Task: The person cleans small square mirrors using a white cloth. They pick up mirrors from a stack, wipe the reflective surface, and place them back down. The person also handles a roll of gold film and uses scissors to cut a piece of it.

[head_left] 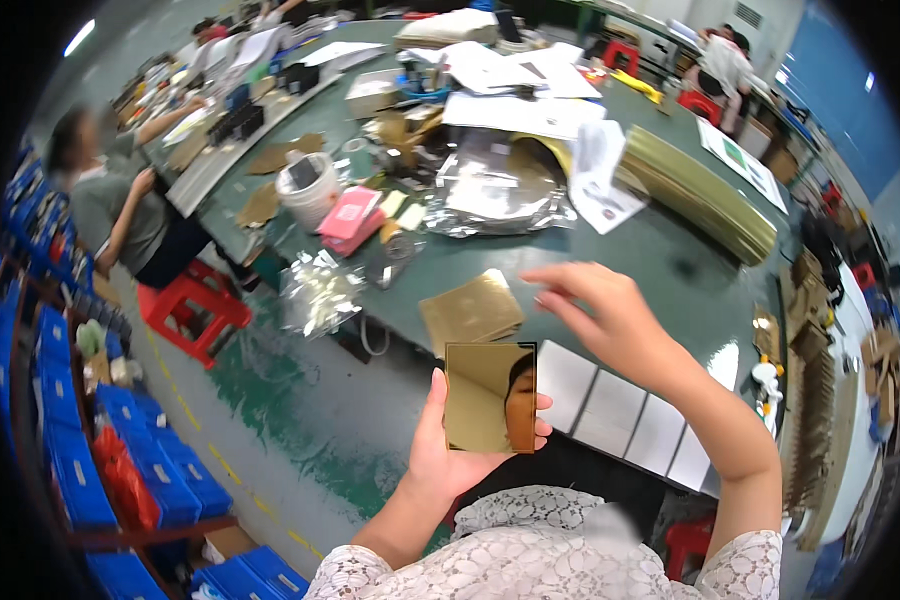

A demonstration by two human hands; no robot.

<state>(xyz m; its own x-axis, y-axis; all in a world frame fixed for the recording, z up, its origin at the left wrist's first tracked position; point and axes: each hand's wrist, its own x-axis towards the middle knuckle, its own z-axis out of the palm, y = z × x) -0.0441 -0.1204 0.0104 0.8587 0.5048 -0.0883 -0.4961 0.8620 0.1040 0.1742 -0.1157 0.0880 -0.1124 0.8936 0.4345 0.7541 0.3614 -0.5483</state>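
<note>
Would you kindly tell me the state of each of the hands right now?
Left hand: closed, holding a gold mirrored panel.
Right hand: open, fingers loosely bent, nothing visible held, near the gold sheets.

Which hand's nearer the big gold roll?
Right. The right hand is on the near side of the gold roll, slightly left; the left hand is farther back, holding a mirror-like plate.

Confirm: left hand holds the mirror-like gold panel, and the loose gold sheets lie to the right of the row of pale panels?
Not quite: the loose gold sheets lie to the left of the row of pale panels, as the head view shows. The left hand does hold the mirror-like gold panel.
</note>
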